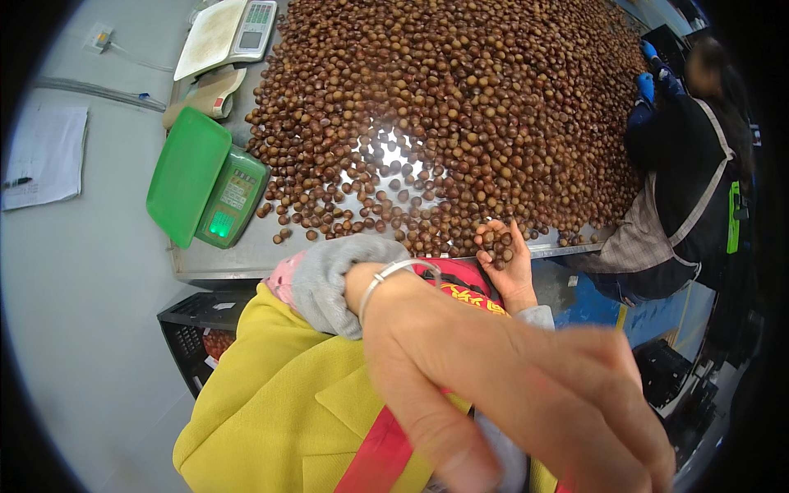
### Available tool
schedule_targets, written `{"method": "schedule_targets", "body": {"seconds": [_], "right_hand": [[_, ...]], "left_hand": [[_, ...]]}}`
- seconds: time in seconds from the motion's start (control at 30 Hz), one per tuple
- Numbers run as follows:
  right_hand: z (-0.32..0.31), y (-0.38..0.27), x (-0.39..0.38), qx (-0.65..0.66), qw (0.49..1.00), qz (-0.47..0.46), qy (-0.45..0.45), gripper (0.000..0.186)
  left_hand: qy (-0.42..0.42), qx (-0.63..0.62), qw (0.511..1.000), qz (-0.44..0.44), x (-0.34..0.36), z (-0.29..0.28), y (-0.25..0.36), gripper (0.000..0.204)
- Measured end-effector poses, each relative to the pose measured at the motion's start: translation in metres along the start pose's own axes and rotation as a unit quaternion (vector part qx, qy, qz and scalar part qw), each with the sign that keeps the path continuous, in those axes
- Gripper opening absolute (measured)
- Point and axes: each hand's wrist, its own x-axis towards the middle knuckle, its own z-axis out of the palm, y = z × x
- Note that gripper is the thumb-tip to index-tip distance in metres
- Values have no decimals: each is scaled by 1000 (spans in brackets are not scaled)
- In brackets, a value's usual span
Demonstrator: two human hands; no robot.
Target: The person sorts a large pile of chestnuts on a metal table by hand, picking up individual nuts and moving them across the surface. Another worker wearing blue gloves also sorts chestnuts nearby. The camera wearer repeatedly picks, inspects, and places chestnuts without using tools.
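Observation:
Brown round macadamia nuts (460,107) in their shells are heaped across a metal table. At the table's near edge, my right hand (518,275) is palm up, its fingers curled around several nuts (498,246). My left hand (493,361) is large and close in the foreground, reaching across in front of my body. A pale bangle (376,289) circles its wrist above a grey cuff. The left fingers are bent and blurred, and their tips are partly hidden, so whether they hold anything does not show.
A green scale (234,201) and a white scale (226,37) stand on the table's left side. Beneath the near left corner is a black crate (185,329). At the right, a co-worker (690,164) with blue gloves sits by the heap. Papers (49,152) lie far left.

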Motion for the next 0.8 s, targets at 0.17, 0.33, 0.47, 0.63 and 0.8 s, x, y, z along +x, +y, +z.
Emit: {"method": "schedule_targets", "body": {"seconds": [0.17, 0.33, 0.47, 0.63, 0.8], "right_hand": [[-6, 1, -2, 18, 1000, 1, -2, 45], [-6, 1, 2, -7, 1000, 14, 22, 44], [0, -2, 3, -13, 1000, 14, 10, 44], [2, -1, 4, -20, 1000, 18, -3, 45], [0, 1, 2, -5, 1000, 12, -11, 47]], "left_hand": [[-30, -93, 995, 5, 7, 7, -14, 22], [-42, -136, 990, 6, 8, 14, -23, 23], [-49, -159, 986, 3, 11, 21, -30, 24], [-56, -167, 984, 9, 11, 30, -32, 25], [-67, -181, 981, 15, 11, 38, -34, 26]]}}
